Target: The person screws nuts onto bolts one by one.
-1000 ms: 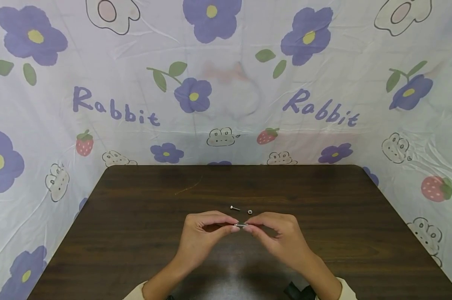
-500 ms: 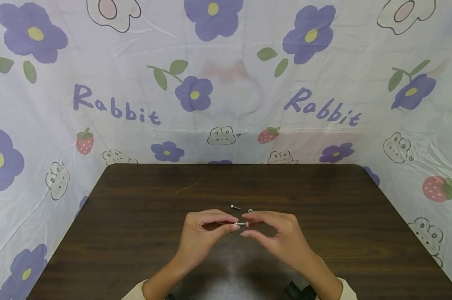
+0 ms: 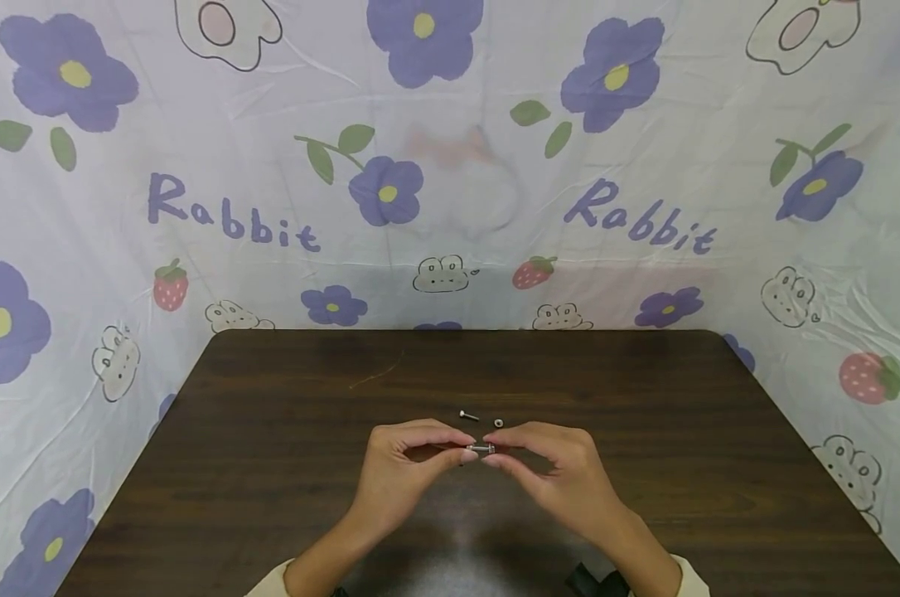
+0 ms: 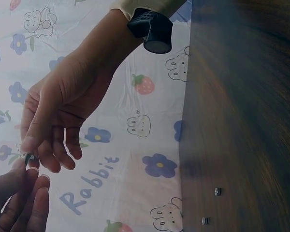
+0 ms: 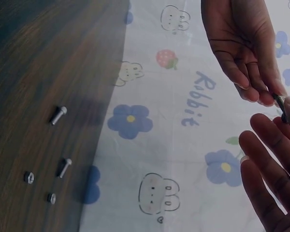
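Observation:
My left hand (image 3: 399, 466) pinches a small metal bolt (image 3: 480, 448) by its left end, between thumb and index finger, above the table. A nut (image 3: 491, 448) sits on the bolt's right end. Around that nut, the thumb and index fingertips of my right hand (image 3: 569, 468) stand slightly apart, one above and one below in the head view. The right wrist view shows the bolt (image 5: 279, 100) pointing out of the left fingertips toward the right thumb, while the other right fingers spread loosely.
On the dark wooden table (image 3: 271, 464) lie a loose bolt (image 5: 59, 115), a second bolt (image 5: 65, 167), a nut (image 5: 29, 177) and another nut (image 5: 51, 198), beyond my hands. A patterned cloth (image 3: 472, 191) hangs around the table's back and sides.
The right thumb and index finger pinched the bolt's right end, then spread apart and showed the nut, and now have drawn closer around it. The left hand keeps its hold.

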Demonstrator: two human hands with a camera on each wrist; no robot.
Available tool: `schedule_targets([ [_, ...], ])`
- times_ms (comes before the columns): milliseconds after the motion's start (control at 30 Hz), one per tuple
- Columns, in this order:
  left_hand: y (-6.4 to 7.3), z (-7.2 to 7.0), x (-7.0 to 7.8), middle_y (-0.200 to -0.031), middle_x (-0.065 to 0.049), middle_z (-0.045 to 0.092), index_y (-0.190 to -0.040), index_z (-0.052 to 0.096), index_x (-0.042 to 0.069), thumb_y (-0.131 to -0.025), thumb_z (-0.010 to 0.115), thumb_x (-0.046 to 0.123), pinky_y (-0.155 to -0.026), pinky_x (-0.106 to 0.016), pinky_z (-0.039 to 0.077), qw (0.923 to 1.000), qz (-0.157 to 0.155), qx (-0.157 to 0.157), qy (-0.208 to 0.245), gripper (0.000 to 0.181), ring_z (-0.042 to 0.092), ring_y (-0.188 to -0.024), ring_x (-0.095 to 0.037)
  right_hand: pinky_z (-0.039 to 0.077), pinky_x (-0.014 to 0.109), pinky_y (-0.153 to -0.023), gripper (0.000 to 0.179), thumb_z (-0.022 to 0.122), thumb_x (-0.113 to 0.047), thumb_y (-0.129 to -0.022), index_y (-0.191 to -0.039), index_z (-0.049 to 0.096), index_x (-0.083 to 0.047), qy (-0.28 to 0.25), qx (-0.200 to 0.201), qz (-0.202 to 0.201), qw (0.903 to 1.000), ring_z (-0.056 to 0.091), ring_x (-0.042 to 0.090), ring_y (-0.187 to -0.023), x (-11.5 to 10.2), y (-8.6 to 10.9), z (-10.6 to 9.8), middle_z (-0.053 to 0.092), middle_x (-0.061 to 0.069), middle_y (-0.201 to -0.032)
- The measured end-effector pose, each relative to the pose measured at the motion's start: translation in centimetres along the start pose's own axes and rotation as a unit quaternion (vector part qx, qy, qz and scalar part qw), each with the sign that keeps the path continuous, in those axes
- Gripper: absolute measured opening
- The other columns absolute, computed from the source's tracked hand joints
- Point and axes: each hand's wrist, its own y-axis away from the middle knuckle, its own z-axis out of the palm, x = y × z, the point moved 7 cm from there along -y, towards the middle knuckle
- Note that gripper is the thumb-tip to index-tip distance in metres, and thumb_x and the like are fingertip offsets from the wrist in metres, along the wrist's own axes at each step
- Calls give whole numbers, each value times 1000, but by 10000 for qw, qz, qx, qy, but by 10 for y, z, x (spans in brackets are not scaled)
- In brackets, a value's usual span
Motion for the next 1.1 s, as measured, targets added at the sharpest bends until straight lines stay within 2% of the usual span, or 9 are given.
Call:
schedule_targets([
  [300,0,1,0,-89,-7,76,-94,80,2,-84,81,2,-65,-40,62,10000,51,-15,-56,10,73,-79,-18,59,22,-74,7,76,-14,-93,-98,77,-8,-170,-129,69,9997,73,13,-80,2,0,2,76,1,-89],
  [500,0,0,-1,-88,-7,76,-94,79,1,-84,82,2,-65,-40,62,10000,7,-28,-25,10,73,-79,-17,59,23,-72,5,75,-12,-94,-93,78,-9,-212,-254,340,9989,73,12,-78,5,-1,3,76,0,-87],
  [667,0,-1,-2,-88,-7,76,-94,79,1,-84,82,3,-66,-41,62,9999,-7,-38,-102,10,73,-79,-17,59,23,-77,11,77,-12,-92,-101,77,-6,-214,-304,543,9978,74,16,-83,7,1,5,77,3,-93],
  [833,1,-2,-2,-89,-7,77,-93,79,0,-84,82,3,-66,-38,62,9999,-18,-7,-159,10,73,-79,-17,60,24,-75,29,81,-18,-88,-111,73,-2,-277,-118,245,9992,74,17,-81,5,1,4,76,8,-98],
  [933,2,0,-3,-89,-7,77,-94,79,1,-84,82,3,-66,-36,62,9999,-43,-55,-74,10,73,-80,-18,60,24,-75,28,81,-19,-88,-110,74,-2,-263,-48,-7,9996,74,18,-81,3,1,4,76,9,-98],
  [1100,2,1,-6,-89,-8,76,-94,79,2,-85,81,3,-66,-36,62,9999,-69,-96,19,10,73,-80,-18,59,22,-77,20,81,-14,-88,-104,76,-4,-215,-59,-171,9996,74,18,-81,2,0,3,76,7,-95],
])
